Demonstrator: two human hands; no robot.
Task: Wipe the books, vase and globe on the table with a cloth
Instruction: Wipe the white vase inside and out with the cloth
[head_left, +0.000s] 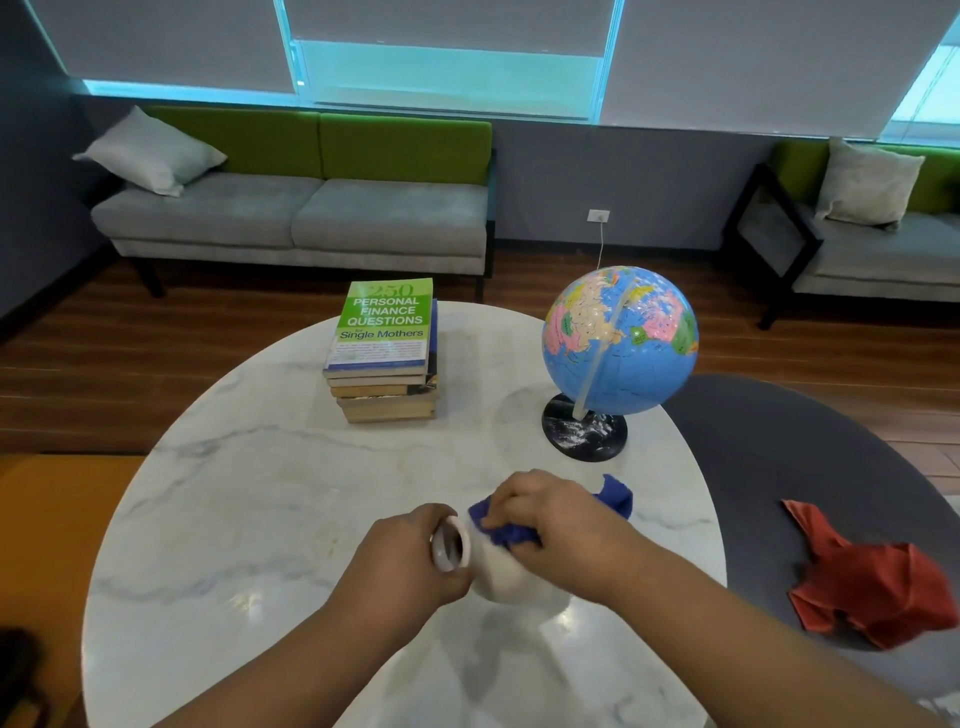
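A white vase (498, 571) lies tilted near the front of the round marble table (249, 499), its mouth turned to the left. My left hand (410, 561) grips its neck just below the rim. My right hand (550, 514) presses a blue cloth (615, 493) against the vase's upper side. A stack of several books (384, 353) with a green cover on top stands at the far middle of the table. A blue globe (621, 338) on a black base stands at the far right.
A dark grey seat (779, 467) is close to the table's right side with a crumpled red cloth (872, 587) on it. Grey-and-green sofas (301, 208) line the far wall. Wooden floor surrounds the table.
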